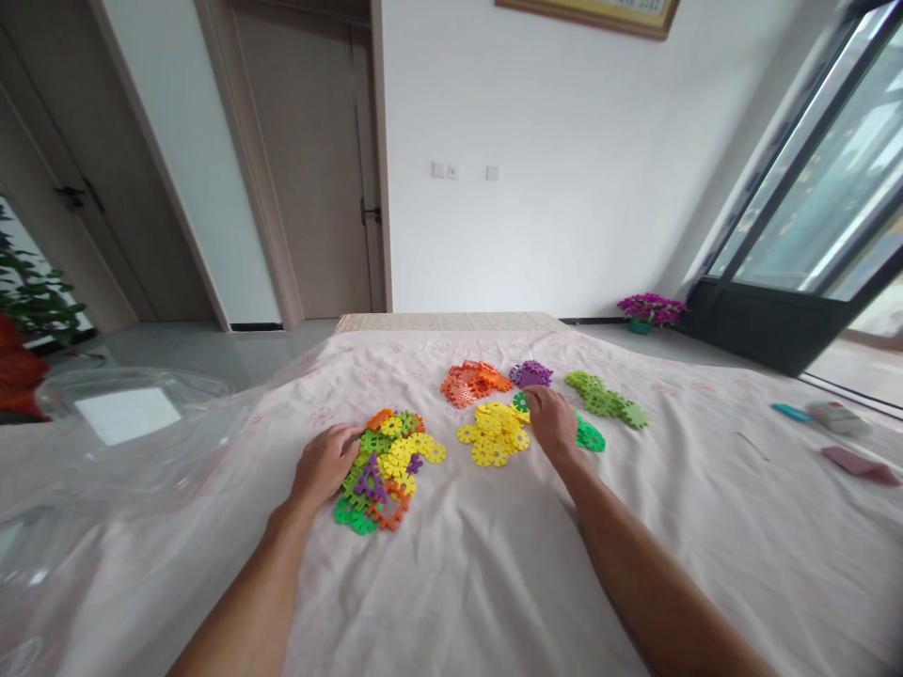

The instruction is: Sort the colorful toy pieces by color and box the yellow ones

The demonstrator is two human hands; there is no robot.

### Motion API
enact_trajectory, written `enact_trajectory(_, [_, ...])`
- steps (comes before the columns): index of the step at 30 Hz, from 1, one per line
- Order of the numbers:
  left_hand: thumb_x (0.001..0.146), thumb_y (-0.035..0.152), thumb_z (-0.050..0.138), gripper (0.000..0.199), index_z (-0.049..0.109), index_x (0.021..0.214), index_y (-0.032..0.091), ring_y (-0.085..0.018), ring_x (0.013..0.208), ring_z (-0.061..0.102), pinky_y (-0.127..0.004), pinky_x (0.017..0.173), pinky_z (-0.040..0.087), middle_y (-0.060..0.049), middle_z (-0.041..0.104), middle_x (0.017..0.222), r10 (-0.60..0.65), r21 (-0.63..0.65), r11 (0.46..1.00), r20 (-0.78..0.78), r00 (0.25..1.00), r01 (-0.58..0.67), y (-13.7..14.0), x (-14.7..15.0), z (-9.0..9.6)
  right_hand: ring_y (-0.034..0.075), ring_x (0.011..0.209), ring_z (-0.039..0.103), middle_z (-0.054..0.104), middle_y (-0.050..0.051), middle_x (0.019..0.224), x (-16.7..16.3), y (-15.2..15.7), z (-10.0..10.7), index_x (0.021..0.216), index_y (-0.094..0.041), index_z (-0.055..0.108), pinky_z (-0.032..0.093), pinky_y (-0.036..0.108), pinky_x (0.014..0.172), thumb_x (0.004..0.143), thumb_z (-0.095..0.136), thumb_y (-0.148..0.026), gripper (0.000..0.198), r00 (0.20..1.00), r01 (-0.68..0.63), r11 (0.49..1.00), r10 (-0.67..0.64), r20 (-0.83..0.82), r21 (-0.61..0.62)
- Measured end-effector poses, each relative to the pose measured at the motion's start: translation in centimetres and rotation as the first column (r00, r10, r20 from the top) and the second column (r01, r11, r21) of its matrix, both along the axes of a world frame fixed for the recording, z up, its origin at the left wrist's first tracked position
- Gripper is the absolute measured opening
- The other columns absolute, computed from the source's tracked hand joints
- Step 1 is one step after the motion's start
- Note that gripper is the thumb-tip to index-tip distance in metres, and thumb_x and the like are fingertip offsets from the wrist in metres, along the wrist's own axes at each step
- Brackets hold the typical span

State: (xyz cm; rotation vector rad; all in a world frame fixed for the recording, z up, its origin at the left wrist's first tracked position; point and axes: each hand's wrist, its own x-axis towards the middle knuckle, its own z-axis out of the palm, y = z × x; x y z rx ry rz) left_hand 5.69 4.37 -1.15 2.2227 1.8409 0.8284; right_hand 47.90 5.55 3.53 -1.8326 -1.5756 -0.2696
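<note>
Our right fingers (pixel 542 400) pinched a green disc (pixel 520 401); left of them lay yellow discs (pixel 494 432); our left fingers (pixel 345 435) touched a mixed pile (pixel 385 461), their grip unclear.

I have lots of room on the cloth (pixel 466 583) between my arms, in front of the piles. My left hand (pixel 325 463) can't slide right, because the mixed pile (pixel 388 461) is there. Only a thin gap runs between that pile and the yellow pile (pixel 494 434). Yellow pieces crowd my right hand (pixel 552 418) on one side, green pieces (pixel 591 434) on the other, and the purple pile (pixel 530 373) sits just behind. Past my left arm, the clear plastic box (pixel 131 428) blocks the way.
</note>
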Motion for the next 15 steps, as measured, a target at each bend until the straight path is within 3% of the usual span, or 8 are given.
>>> enact_trajectory(9, [0.09, 0.028, 0.044, 0.036, 0.068, 0.116, 0.026, -0.018, 0.121, 0.058, -0.031, 0.106, 0.041, -0.002, 0.066, 0.129, 0.002, 0.012, 1.0, -0.02, 1.0, -0.002, 0.3, -0.1, -0.4, 0.024, 0.093, 0.056, 0.07, 0.008, 0.107, 6.6, -0.3, -0.6, 0.107, -0.026, 0.075, 0.038, 0.034, 0.079, 0.093, 0.043, -0.034, 0.036, 0.937, 0.34, 0.935, -0.346, -0.055, -0.097])
enact_trajectory(12, [0.089, 0.028, 0.044, 0.036, 0.068, 0.117, 0.025, -0.018, 0.121, 0.058, -0.031, 0.106, 0.042, -0.002, 0.066, 0.13, 0.006, 0.009, 1.0, -0.019, 1.0, -0.005, 0.2, -0.1, -0.3, 0.025, 0.096, 0.055, 0.068, 0.009, 0.11, 7.3, -0.4, -1.0, 0.106, -0.025, 0.076, 0.038, 0.035, 0.082, 0.092, 0.045, -0.036, 0.035, 0.922, 0.377, 0.921, -0.383, -0.053, -0.097])
enact_trajectory(15, [0.089, 0.027, 0.044, 0.036, 0.068, 0.117, 0.025, -0.018, 0.12, 0.058, -0.032, 0.107, 0.041, -0.003, 0.065, 0.13, 0.004, 0.002, 1.0, -0.017, 1.0, -0.004, 0.1, 0.0, -0.1, 0.025, 0.1, 0.054, 0.067, 0.01, 0.11, 6.5, -0.2, -1.0, 0.105, -0.024, 0.076, 0.038, 0.036, 0.087, 0.092, 0.046, -0.035, 0.034, 0.945, 0.322, 0.946, -0.323, -0.045, -0.021])
